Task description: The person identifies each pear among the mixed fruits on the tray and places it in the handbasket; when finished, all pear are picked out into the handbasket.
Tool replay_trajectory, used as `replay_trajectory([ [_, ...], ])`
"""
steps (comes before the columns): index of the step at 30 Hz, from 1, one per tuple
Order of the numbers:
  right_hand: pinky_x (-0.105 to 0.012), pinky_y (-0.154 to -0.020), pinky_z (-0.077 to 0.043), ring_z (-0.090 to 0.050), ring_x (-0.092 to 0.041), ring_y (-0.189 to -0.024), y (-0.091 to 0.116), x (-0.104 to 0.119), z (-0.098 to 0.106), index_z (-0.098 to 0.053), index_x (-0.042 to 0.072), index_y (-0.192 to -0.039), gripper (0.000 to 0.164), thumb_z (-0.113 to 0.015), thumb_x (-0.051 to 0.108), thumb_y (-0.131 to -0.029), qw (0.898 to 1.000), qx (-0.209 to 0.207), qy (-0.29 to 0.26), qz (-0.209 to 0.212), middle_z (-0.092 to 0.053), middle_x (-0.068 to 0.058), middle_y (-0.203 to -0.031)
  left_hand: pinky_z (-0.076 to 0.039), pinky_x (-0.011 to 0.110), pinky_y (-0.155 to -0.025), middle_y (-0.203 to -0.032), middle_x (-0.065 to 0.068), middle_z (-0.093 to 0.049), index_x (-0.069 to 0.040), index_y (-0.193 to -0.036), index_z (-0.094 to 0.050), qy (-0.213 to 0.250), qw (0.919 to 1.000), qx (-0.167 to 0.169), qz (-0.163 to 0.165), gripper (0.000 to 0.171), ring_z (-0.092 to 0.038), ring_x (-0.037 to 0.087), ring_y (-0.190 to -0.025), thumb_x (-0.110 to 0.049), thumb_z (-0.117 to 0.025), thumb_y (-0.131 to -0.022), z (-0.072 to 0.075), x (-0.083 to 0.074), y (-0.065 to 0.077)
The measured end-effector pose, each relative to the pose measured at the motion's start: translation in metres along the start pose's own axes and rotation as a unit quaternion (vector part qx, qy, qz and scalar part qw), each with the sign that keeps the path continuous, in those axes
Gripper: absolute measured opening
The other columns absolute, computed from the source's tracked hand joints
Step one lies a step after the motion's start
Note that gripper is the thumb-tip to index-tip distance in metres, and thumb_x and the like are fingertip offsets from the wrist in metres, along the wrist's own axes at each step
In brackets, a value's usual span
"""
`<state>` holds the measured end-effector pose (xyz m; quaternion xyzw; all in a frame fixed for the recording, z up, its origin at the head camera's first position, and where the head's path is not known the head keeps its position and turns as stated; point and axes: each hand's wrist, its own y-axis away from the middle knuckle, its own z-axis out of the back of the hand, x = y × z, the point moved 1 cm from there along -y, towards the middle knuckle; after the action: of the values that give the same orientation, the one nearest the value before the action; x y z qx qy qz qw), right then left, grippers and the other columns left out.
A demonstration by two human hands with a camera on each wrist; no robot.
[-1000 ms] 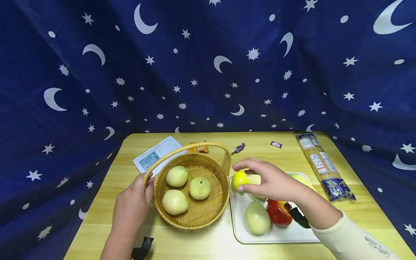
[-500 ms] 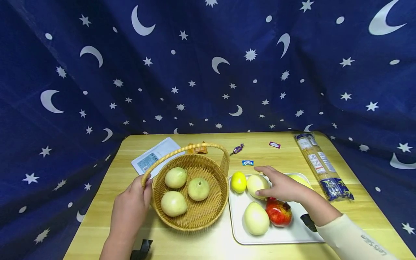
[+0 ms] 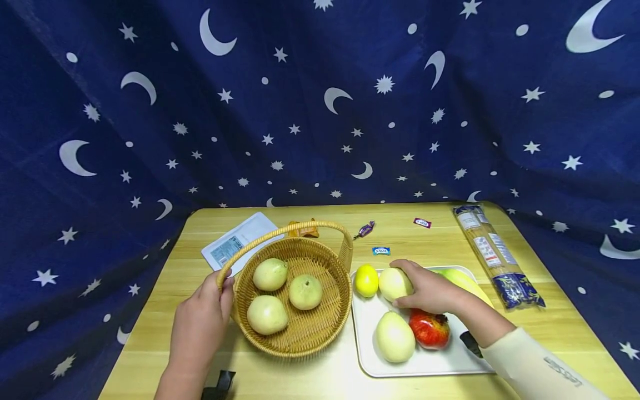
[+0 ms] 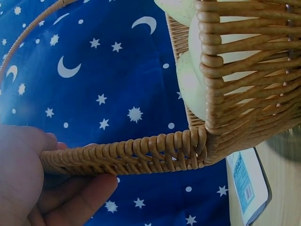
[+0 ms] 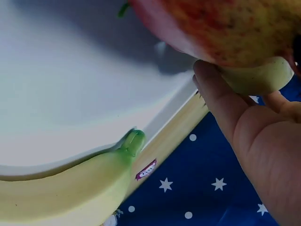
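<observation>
Presently, the left hand [image 3: 201, 316] grips the handle of a wicker basket [image 3: 320, 316] at the basket's left side, fingers and thumb closed about the weave. Inside the basket sit three pale fruits [image 3: 267, 314], well grouped toward its left and middle. To the right of the basket, on a white tray [image 3: 369, 353], the right hand [image 3: 432, 289] pinches a pale round fruit [image 3: 394, 284] between thumb and fingers. Between that fruit and the basket lies a lemon [image 3: 366, 280]; also right of the basket, on the tray, are a larger pale fruit [image 3: 395, 337], a red pomegranate [image 3: 430, 329] just beside it, and a banana [image 3: 467, 284] farther off. Behind the basket, on the wooden surface [image 3: 145, 344], rest a white packet [image 3: 245, 230] and an orange wrapper [image 3: 305, 231]. Beyond the basket's right side lie a blue wrapper [image 3: 381, 251], a purple sweet [image 3: 365, 229] and, farthest, a long clear package [image 3: 492, 253].
</observation>
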<state>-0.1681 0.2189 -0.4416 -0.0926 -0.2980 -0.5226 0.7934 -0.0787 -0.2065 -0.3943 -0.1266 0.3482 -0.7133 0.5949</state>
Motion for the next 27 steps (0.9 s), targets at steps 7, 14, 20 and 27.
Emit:
replay_trajectory([
  [7, -0.046, -0.086, -0.047, -0.056, -0.022, -0.097, -0.001, -0.001, 0.002, -0.046, 0.006, -0.135, 0.079, -0.085, 0.032, -0.071, 1.000, -0.016, -0.005, -0.012, -0.056, -0.013, -0.123, -0.039, 0.044, -0.040, -0.075, 0.018, -0.067, 0.001, -0.107, -0.060, -0.002, 0.9998, 0.012, 0.012, 0.021, -0.053, 0.028, -0.044, -0.012, -0.067, -0.091, 0.001, -0.001, 0.000],
  [14, -0.036, -0.074, -0.050, -0.058, -0.019, -0.088, 0.005, 0.013, 0.025, -0.047, 0.008, -0.133, 0.076, -0.085, 0.033, -0.072, 0.998, -0.037, -0.042, -0.002, -0.060, -0.005, -0.109, -0.040, 0.045, -0.040, -0.075, 0.018, -0.067, 0.000, -0.108, -0.060, -0.002, 0.9998, 0.013, 0.016, 0.022, -0.055, 0.030, -0.045, -0.012, -0.067, -0.091, 0.001, -0.001, 0.000],
  [20, -0.036, -0.078, -0.052, -0.060, -0.021, -0.097, 0.012, 0.053, 0.046, -0.049, 0.014, -0.129, 0.066, -0.083, 0.032, -0.075, 0.994, 0.013, -0.088, 0.067, -0.060, 0.000, -0.109, -0.041, 0.045, -0.040, -0.077, 0.018, -0.067, 0.000, -0.109, -0.060, -0.003, 0.9997, 0.015, 0.019, 0.023, -0.056, 0.030, -0.046, -0.012, -0.067, -0.091, 0.002, -0.002, 0.000],
  [27, -0.031, -0.083, -0.052, -0.059, -0.021, -0.103, 0.003, 0.102, 0.037, -0.048, 0.016, -0.132, 0.064, -0.081, 0.025, -0.078, 0.971, 0.093, -0.171, 0.139, -0.057, -0.002, -0.117, -0.041, 0.046, -0.041, -0.077, 0.018, -0.067, 0.001, -0.108, -0.060, -0.003, 0.9998, 0.012, 0.016, 0.023, -0.056, 0.031, -0.046, -0.012, -0.067, -0.091, 0.001, -0.001, 0.000],
])
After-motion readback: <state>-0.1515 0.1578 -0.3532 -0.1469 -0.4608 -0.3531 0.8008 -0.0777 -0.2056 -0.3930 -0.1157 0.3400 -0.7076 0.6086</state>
